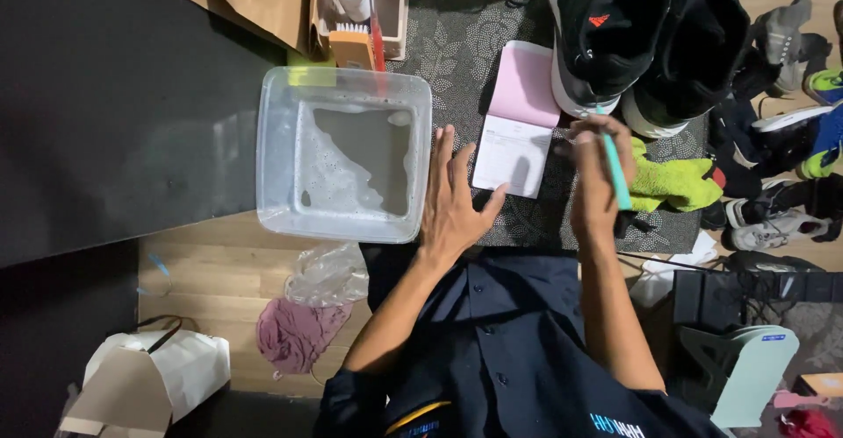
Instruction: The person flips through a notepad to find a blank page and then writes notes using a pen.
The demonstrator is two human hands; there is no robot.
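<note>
My left hand point(454, 196) lies flat with fingers spread on the patterned mat point(457, 47), beside a small notepad point(518, 122) with a pink cover folded back. My right hand point(597, 170) grips a teal pen point(615, 170) just right of the notepad's white page. A clear plastic tub point(344, 152) holding shallow soapy water stands left of my left hand.
A pair of black sneakers point(645, 34) stands behind the notepad, with a green cloth point(672, 183) to their right. Brushes and a bottle sit in a box point(364, 7) at the back. More shoes point(790, 139) crowd the right side. A pink cloth point(299, 333) lies on the wooden floor.
</note>
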